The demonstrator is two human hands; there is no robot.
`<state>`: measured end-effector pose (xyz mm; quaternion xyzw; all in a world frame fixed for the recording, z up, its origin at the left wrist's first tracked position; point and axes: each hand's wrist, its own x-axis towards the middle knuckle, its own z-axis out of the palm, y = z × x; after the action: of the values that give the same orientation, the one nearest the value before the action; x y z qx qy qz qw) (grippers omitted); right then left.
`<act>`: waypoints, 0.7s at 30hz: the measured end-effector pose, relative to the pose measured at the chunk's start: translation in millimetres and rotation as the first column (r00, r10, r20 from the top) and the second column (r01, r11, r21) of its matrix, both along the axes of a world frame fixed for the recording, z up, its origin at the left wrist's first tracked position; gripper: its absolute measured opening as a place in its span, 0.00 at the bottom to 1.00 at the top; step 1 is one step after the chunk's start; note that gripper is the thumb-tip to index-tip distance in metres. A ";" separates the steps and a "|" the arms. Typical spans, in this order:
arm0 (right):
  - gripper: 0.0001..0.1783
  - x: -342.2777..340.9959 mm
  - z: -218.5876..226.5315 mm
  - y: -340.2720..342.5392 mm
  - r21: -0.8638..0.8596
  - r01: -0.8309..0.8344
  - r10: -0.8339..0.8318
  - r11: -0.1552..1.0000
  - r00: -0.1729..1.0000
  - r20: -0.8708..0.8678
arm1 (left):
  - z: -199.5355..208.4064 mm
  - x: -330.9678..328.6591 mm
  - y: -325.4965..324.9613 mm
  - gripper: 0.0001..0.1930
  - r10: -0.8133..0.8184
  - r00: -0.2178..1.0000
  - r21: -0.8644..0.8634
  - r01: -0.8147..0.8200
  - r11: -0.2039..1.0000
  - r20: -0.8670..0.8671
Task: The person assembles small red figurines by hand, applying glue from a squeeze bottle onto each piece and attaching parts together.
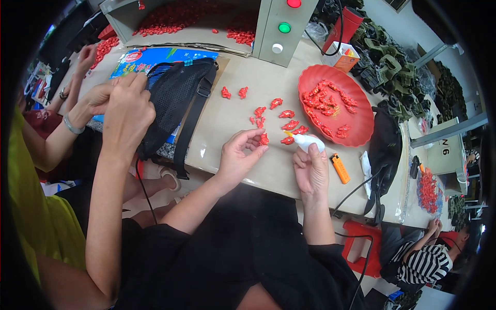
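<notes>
Between the thumb and fingers of my left hand [238, 155] is a small shiny red figurine [264, 139], pinched just above the table's near edge. My right hand [312, 170] grips a white glue bottle [309, 143] with a yellow nozzle. The nozzle tip points left, toward the figurine, with a gap between them. Several more red figurines [288, 114] lie loose on the table just beyond both hands. Past my right hand stands a red scalloped plate [361, 135] holding a heap of similar red pieces.
An orange lighter [340, 168] lies right of my right hand, near a black bag [385, 155]. Left, a black mesh bag [175, 98] rests on a blue package [129, 59]. A grey control box [283, 46] stands behind. A co-worker's hands [126, 103] are close on the left.
</notes>
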<state>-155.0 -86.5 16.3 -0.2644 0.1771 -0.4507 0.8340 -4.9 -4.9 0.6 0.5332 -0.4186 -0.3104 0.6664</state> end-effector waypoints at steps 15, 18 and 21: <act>0.14 4.1 -4.4 13.3 -0.205 0.107 -0.141 0.973 0.977 -0.162 | 4.6 0.4 5.2 0.17 0.021 0.972 0.037 -0.031 0.999 0.234; 0.14 5.4 -1.9 17.2 -0.292 0.117 -0.184 0.949 0.960 -0.212 | 6.5 0.5 6.0 0.16 -0.002 0.967 0.061 -0.014 0.998 0.256; 0.13 8.2 -5.0 20.2 -0.437 0.124 -0.254 0.891 0.933 -0.255 | 5.0 0.5 4.6 0.15 0.014 0.963 0.030 -0.023 0.999 0.268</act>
<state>-146.8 -66.2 11.3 -0.4826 0.2295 -0.5114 0.6730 -4.4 -0.2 5.6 0.5851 -0.4945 -0.2362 0.5977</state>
